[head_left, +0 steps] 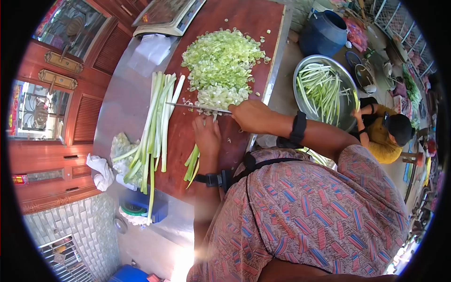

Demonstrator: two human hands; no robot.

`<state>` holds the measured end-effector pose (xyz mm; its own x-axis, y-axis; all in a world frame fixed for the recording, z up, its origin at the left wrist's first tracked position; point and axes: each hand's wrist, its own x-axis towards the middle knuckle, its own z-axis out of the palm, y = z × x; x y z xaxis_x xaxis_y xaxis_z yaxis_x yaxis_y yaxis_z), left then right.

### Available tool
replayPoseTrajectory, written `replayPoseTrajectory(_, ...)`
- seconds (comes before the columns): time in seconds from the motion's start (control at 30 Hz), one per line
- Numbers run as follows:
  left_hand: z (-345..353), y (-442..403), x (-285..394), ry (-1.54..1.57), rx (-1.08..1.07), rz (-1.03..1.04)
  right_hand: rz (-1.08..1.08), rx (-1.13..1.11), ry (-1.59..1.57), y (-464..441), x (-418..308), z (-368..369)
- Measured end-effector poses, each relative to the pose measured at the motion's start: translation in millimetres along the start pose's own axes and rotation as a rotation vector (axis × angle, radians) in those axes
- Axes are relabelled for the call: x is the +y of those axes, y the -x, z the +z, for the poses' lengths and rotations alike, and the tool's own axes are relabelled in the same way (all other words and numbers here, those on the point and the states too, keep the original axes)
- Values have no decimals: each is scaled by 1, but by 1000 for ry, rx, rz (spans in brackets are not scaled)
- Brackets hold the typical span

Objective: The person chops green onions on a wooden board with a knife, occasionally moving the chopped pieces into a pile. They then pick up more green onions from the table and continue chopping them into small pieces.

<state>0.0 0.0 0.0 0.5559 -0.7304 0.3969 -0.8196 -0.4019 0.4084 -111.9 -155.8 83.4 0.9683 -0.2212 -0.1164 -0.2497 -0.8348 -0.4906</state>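
Note:
My right hand (250,116) is closed round the handle of a kitchen knife (190,106), whose thin blade points left across the red-brown board (232,145). My left hand (206,135) presses a bunch of scallions against the board, fingertips close beside the blade. Green ends of this bunch (191,164) stick out beside my left wrist; most of it is hidden under the hand. Just beyond the blade lie freshly cut pieces, joining a large heap of chopped scallions (223,58). A row of long whole scallions (157,117) lies left of my hands.
A metal basin (297,87) of scallions stands at right, where a person in a yellow top (383,143) holds a stalk. Behind it is a blue drum (324,35). A scale-like device (164,16) sits at the table's far end. Plastic bags (151,52) and a white cloth (100,171) lie left.

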Motion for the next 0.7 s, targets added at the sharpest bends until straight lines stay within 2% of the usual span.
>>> replayPoseTrajectory(0.07, 1, -2, 2, 2, 31, -5, -80, -24, 45, 10, 1, -8)
replayPoseTrajectory(0.47, 6, -4, -2, 32, 95, 27, -116, -124, 106, 22, -4, -34)
replayPoseTrajectory(0.7, 0, -8, 0, 19, 61, 24, -61, -121, 103, -19, -9, 5)
